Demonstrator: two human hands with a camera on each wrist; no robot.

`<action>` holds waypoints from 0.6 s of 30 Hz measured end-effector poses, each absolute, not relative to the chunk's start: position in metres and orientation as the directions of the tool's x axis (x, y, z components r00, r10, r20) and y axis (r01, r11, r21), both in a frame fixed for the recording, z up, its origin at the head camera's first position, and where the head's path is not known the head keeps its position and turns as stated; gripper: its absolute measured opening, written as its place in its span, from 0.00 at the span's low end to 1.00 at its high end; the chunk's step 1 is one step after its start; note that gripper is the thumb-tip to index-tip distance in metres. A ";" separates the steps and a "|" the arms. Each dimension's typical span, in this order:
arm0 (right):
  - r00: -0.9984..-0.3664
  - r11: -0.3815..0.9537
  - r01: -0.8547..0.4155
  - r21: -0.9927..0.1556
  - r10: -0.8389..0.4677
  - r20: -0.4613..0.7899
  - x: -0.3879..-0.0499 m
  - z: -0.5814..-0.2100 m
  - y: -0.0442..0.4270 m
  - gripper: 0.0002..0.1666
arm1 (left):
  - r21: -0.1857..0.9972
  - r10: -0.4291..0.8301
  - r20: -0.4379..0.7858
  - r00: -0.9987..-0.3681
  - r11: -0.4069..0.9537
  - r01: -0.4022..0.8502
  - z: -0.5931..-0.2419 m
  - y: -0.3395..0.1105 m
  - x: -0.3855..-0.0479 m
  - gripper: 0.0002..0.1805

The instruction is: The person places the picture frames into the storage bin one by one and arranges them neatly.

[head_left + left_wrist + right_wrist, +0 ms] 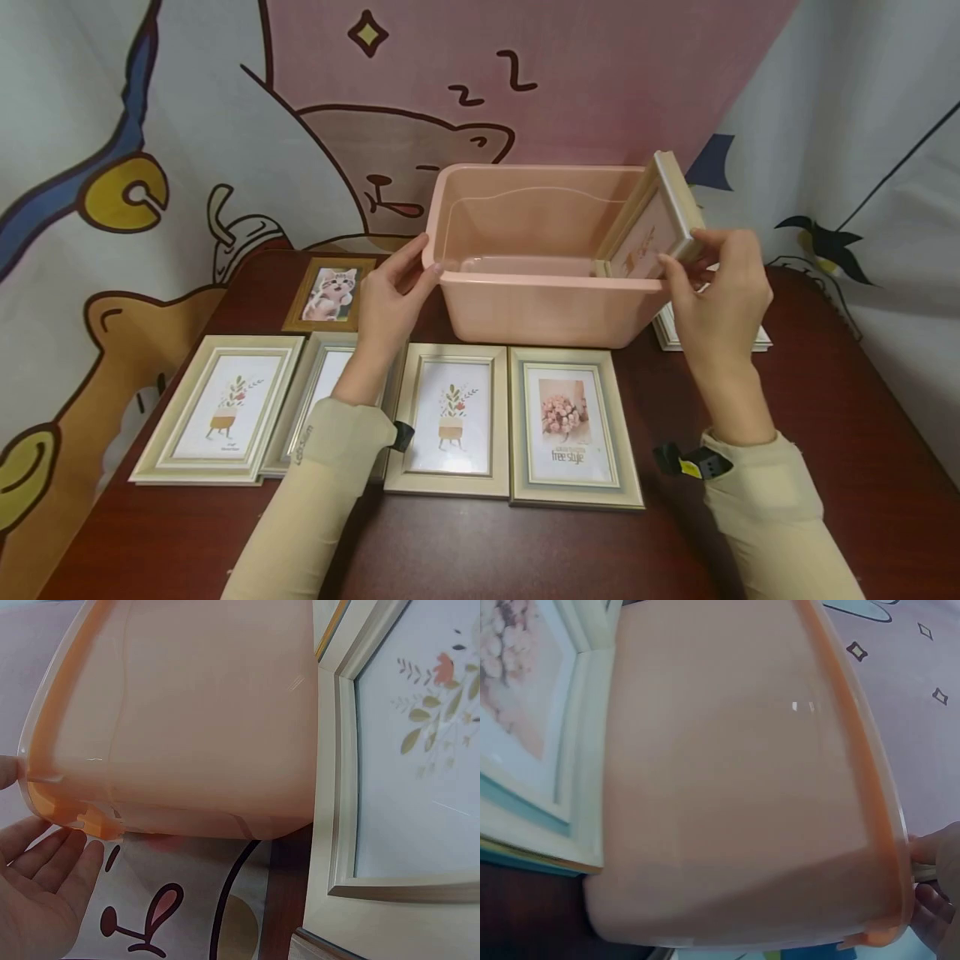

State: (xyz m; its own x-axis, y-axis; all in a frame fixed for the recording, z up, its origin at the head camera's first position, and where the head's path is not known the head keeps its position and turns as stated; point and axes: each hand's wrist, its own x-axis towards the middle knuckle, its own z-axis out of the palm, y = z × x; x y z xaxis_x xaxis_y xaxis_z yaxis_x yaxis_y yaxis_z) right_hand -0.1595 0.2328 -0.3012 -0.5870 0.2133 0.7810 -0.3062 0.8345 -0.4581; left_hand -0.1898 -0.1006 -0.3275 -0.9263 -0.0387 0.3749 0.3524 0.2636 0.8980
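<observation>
A pink plastic bin [540,310] stands on the table. My left hand [390,296] grips its rim at the left end, with the thumb on the near side; in the left wrist view the fingers [56,874] reach under the rim. At the bin's right end my right hand [722,304] pinches a cream picture frame [678,204] by its near edge. That frame leans at a slant, its lower part inside the bin and its top above the rim. In the right wrist view the bin wall hides most of it.
Several cream picture frames [573,425] lie face up in a row before the bin. A brown frame with a kitten picture [330,293] lies at the left. Another pale frame [759,340] lies partly hidden behind my right hand. A cartoon-printed backdrop [585,83] rises behind.
</observation>
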 end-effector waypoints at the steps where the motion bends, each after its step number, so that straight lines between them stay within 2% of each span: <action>1: -0.589 0.832 -0.306 -0.464 0.217 0.778 -0.160 -0.303 0.233 0.22 | 0.897 -0.041 0.377 -0.925 0.265 0.354 -0.328 -0.101 -0.190 0.27; 12: -0.600 0.835 -0.269 -0.481 0.245 0.761 -0.165 -0.310 0.232 0.23 | 0.896 -0.040 0.371 -0.928 0.276 0.347 -0.328 -0.100 -0.189 0.26; 18: -0.629 0.843 -0.250 -0.476 0.232 0.742 -0.166 -0.309 0.232 0.20 | 0.895 -0.044 0.379 -0.924 0.272 0.354 -0.329 -0.100 -0.189 0.26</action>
State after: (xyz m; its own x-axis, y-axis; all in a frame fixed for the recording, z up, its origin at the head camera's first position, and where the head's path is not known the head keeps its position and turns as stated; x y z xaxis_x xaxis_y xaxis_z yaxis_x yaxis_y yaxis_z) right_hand -0.1659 0.2324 -0.3089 -0.6291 0.2324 0.7417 -0.2500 0.8431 -0.4762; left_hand -0.1895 -0.1003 -0.3290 -0.9243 -0.0440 0.3792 0.3541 0.2723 0.8947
